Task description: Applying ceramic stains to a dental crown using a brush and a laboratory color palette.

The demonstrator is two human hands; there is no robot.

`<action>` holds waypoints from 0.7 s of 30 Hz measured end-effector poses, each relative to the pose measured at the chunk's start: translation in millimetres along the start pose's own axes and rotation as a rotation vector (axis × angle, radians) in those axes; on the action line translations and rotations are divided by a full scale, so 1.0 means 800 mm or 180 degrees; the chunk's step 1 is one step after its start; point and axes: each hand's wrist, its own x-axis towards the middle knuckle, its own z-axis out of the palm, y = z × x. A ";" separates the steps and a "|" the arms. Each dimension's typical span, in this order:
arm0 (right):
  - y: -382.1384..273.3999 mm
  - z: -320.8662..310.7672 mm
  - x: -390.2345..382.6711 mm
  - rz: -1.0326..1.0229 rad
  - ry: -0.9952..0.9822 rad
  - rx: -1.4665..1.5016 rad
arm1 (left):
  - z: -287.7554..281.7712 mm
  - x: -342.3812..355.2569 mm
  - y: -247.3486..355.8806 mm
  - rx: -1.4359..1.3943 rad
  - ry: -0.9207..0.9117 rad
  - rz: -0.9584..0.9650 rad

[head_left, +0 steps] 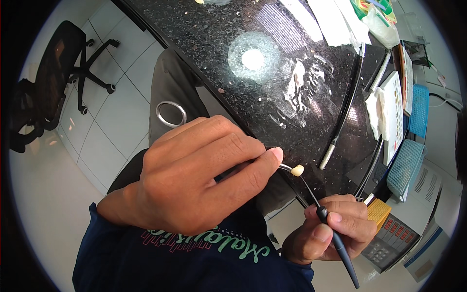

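My left hand (199, 175) is closed round a metal clamp with a ring handle (171, 115) showing behind my fingers. The clamp's slim tip (286, 167) grips a small cream-coloured tooth crown (297, 171), held up near the counter's edge. From the lower right, my right hand (352, 221) pinches a fine-tipped dental instrument (340, 246) by its dark handle. Its thin metal point reaches the underside of the crown; whether it touches, I cannot tell. Most of the clamp's body is hidden by my left fingers.
White paste (296, 85) is smeared on the speckled black counter (194, 39). A black hose (348, 97) with a metal end lies across it. To the right are a white palette tray (393, 117), blue mesh baskets (406, 165) and a machine (396, 238). An office chair (63, 73) stands left.
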 end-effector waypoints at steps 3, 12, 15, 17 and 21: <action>0.006 -0.004 0.004 -0.0239 -0.0072 0.0551 | -0.003 0.001 0.002 0.0016 -0.0032 -0.0031; -0.001 0.000 0.001 -0.0030 -0.0041 -0.0053 | 0.000 0.000 0.000 -0.0016 0.0021 0.0003; 0.005 -0.004 0.003 -0.0152 -0.0046 0.0542 | -0.002 0.000 0.001 -0.0011 0.0014 -0.0005; 0.006 -0.005 0.004 -0.0178 -0.0094 0.0518 | -0.002 0.001 0.001 -0.0007 -0.0010 -0.0009; 0.006 -0.003 0.004 -0.0242 -0.0126 0.0472 | -0.001 0.000 0.000 -0.0021 0.0002 -0.0024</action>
